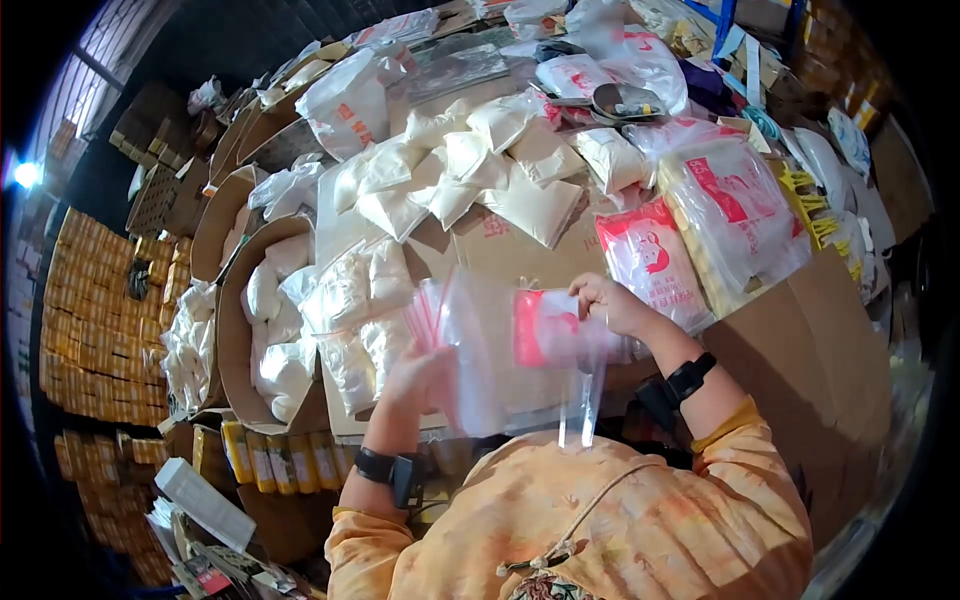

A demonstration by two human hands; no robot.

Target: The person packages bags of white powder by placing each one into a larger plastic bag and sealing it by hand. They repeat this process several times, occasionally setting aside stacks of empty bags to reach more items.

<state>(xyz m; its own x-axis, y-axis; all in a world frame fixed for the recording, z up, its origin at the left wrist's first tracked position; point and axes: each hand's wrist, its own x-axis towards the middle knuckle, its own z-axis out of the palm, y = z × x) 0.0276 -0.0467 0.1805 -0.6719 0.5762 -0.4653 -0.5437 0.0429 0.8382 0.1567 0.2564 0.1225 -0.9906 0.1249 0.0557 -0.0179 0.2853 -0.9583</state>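
My left hand (416, 378) is closed on clear zip bags (474, 365) with red stripes along the edge; motion blurs both. To its right, my right hand (606, 303) pinches a plastic bag with a pink-red print (540, 328) by its upper edge. A clear, shiny end of plastic hangs below it. Beyond my hands, a pile of filled cream-white pouches (470, 160) lies on cardboard (500, 255). Near my right hand is a filled red-printed bag (655, 260). Beside my left hand sit filled clear bags of white contents (350, 300).
A cardboard box (232, 350) at the left holds white bags. A stack of flat red-printed bags (735, 200) lies at the right, with a cardboard sheet (800, 370) nearer me. A metal pan (628, 102) sits at the back. Yellow-wrapped packs (100, 310) are piled far left.
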